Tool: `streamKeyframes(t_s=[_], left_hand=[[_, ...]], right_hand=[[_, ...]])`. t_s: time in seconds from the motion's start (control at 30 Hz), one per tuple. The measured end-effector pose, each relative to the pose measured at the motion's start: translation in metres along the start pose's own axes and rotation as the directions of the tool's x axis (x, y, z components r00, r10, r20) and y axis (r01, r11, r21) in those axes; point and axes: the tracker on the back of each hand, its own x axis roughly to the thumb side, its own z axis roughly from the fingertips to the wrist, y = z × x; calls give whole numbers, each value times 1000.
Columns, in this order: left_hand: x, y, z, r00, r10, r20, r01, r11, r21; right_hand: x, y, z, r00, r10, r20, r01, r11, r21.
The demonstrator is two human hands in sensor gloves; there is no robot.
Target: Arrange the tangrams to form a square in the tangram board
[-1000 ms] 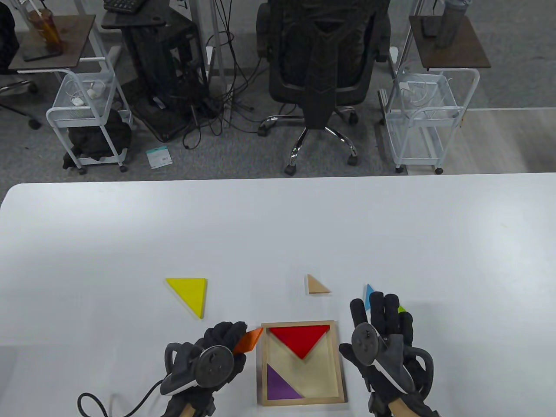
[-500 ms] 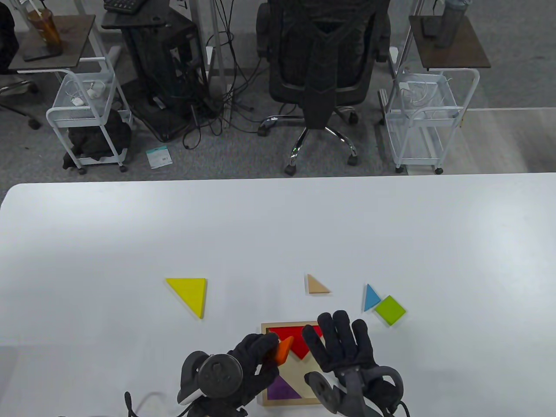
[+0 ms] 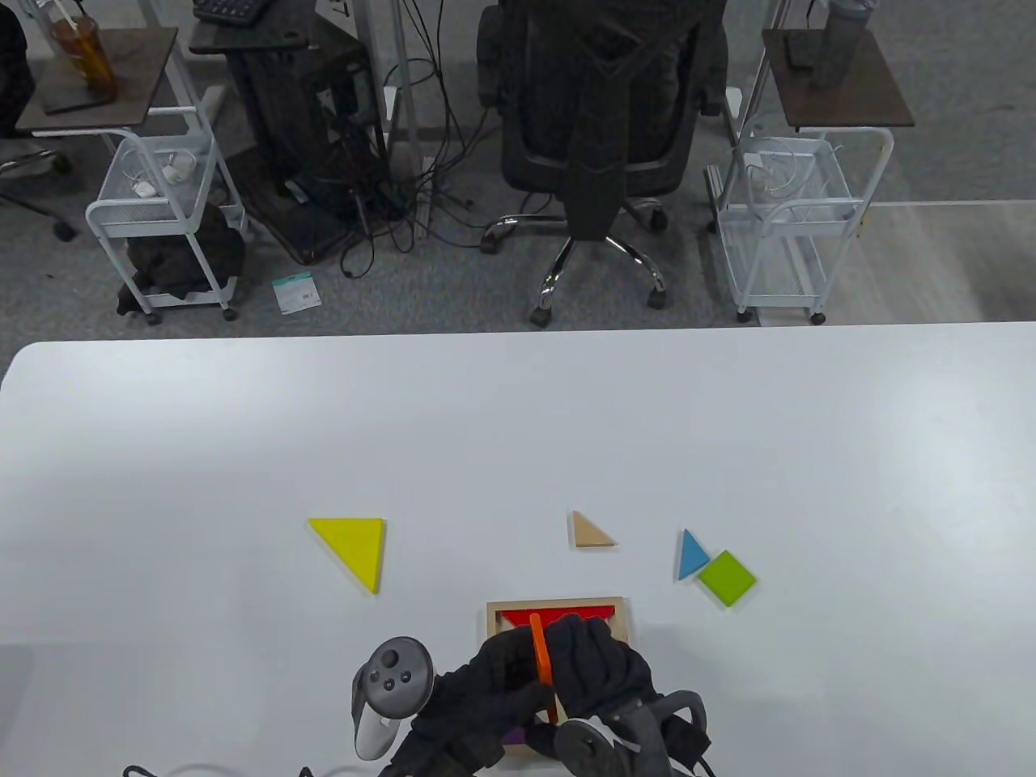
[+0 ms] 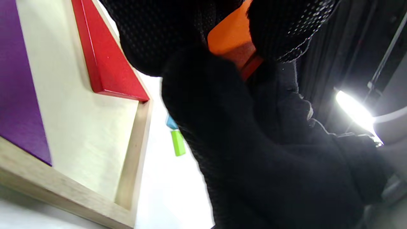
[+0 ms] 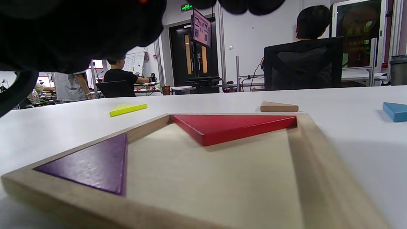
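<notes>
Since earlier, orange piece (image 3: 541, 660) is brought over tangram board (image 3: 623, 609), pinched on edge between left hand (image 3: 477, 696) and right hand (image 3: 603, 672), likely for reorienting.

Orange piece (image 3: 541, 660) now edge-up between both hands (over board (image 3: 558, 605))

The board (image 5: 318, 165) is showing pale, matt wood grain. The red piece (image 5: 229, 125) is looking smooth and glossy, and the gloves (image 4: 270, 165) are showing black knit cloth.

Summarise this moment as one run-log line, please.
both hands hold orange piece edge-up over tangram board | red, purple seated | yellow, tan, blue, green on table
</notes>
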Motion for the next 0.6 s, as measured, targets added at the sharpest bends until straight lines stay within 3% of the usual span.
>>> streamKeyframes(t_s=[0.13,0.33,0.47,0.6], left_hand=[[-1,3,0,1000,6,5,-6,1000,5],[-3,6,1,1000,26,11,-26,1000,7],[-5,11,3,999,38,8,-38,999,14],[-2,26,7,999,-19,41,14,993,115]], right_hand=[[0,1,-2,999,-46,10,46,999,21],[-14,-1,-7,968,-250,-36,252,967,46],[-33,-4,-12,870,-485,-92,490,870,50],[-50,2,-17,738,-662,-129,674,730,111]])
